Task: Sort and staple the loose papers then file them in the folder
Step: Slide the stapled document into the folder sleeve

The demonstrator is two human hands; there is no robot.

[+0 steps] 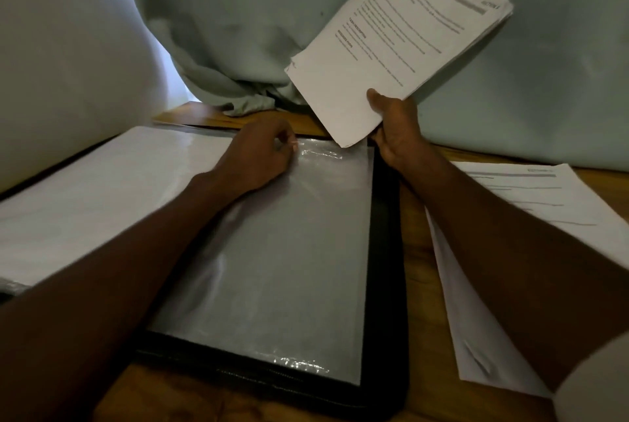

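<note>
Head view: the right hand (394, 128) grips a thick sheaf of printed white papers (398, 37) by its lower corner, raised above the open black folder (384, 251). The left hand (262, 152) pinches the top edge of the folder's clear plastic sleeve (272, 251), apparently parting it to admit the sheaf. More printed white sheets (531, 217) lie on the wooden table (413, 237) to the right.

Curtain (238, 47) close behind open folder (384, 251)

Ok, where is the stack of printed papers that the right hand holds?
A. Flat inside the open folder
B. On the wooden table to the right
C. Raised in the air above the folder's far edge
C: the right hand grips the paper stack by its lower corner, lifted clear above the folder.
</note>
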